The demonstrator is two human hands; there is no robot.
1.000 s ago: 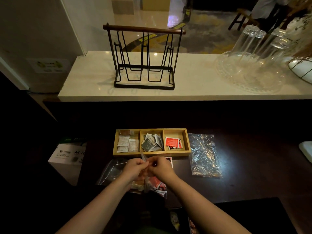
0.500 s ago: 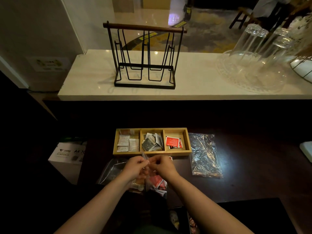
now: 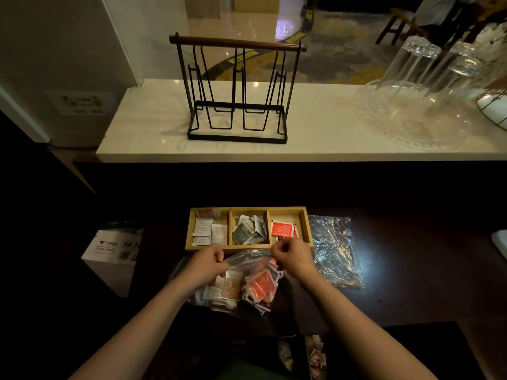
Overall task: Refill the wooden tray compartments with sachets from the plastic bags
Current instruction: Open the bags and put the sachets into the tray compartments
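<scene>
Both hands are pinching the mouth of a clear plastic bag [image 3: 247, 260] and holding it stretched between them: left hand [image 3: 206, 264] is gripping the left edge, right hand [image 3: 294, 256] the right edge, each grip pressed together on the film. The bag is lying on the dark surface [image 3: 411, 283] just near of the wooden tray [image 3: 306, 223], and it is holding red sachets [image 3: 260, 287] on its right side and pale and brown sachets [image 3: 222, 293] on its left.

The tray is sitting just beyond the hands, with the right hand overlapping its near right edge. Three compartments: white sachets [image 3: 204, 231] in the left one, grey and dark sachets [image 3: 248, 230] in the middle, a few red ones [image 3: 282, 229] in the right.

A second, flattened clear bag [image 3: 333, 249] is lying right of the tray, touching or nearly touching it. A white A4 paper box [image 3: 112, 248] is sitting off to the left. On the far pale counter, a black wire rack [image 3: 237, 90] is standing upright, with upturned glasses [image 3: 428, 69] on a clear dish to its right.
</scene>
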